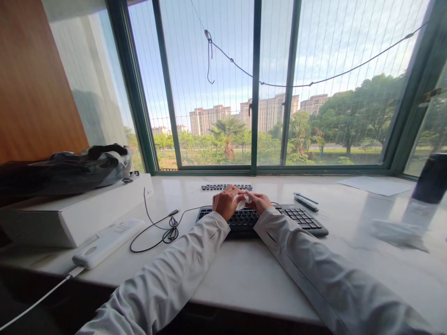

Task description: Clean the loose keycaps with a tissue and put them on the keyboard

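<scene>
Above the middle of a black keyboard (296, 215), my two hands meet, fingers bent. My left hand (226, 201) pinches a crumpled, white, tissue-like piece (243, 201) from the left. From the right, the fingers of my right hand (259, 203) close on the same piece. Part of it is hidden by the fingers, so its exact kind is unclear. Beneath the hands, the keyboard's middle keys are partly covered, while its number pad shows on the right. Behind it lies a strip of small dark keys (226, 187).
On the left are a coiled black cable (170, 234), a white power strip (109, 243) and a white box (70, 223) bearing a dark bag. Pens (306, 203), a clear plastic bag (398, 234), paper (376, 185) and a dark bottle (431, 179) lie or stand right.
</scene>
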The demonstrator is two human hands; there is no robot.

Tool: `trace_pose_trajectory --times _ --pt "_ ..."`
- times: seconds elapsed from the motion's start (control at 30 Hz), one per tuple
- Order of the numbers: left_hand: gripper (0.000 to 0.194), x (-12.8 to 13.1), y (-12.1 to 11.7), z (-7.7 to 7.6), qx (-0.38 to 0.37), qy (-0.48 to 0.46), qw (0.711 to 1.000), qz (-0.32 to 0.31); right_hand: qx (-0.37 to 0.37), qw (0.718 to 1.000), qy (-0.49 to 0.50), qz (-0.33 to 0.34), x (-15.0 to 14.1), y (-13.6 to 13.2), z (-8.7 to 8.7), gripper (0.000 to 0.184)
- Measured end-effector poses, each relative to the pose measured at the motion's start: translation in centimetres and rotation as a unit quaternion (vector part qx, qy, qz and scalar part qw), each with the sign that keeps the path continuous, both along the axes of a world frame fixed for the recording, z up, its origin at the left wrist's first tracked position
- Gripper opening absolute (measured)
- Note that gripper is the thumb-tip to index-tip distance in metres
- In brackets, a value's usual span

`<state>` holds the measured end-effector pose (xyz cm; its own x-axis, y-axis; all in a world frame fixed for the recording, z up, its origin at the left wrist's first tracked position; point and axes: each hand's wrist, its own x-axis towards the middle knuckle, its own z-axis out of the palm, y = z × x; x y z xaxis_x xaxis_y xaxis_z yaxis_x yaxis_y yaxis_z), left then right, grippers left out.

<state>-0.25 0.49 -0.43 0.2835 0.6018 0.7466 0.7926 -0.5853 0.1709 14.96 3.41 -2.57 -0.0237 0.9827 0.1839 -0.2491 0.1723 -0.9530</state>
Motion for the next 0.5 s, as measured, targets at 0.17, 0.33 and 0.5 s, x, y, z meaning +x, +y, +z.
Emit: trace_pose_trajectory --times 0.17,0.33,0.5 --pt "0.021 0.1 0.1 -0.1 -0.001 0.002 1.000 -0.012 0.006 1.000 0.010 -0.016 0.3 0.5 -0.4 0.032" --pt "0.021 0.2 -0.1 -0.1 0.001 -0.004 1.000 -0.017 -0.007 0.997 -0.024 -0.068 0.8 1.2 -0.8 0.035" --pt "0.023 0.3 -0.1 -0.1 -0.003 -0.013 0.999 -0.033 0.000 0.991 -0.064 -0.115 1.2 1.2 -0.8 0.044"
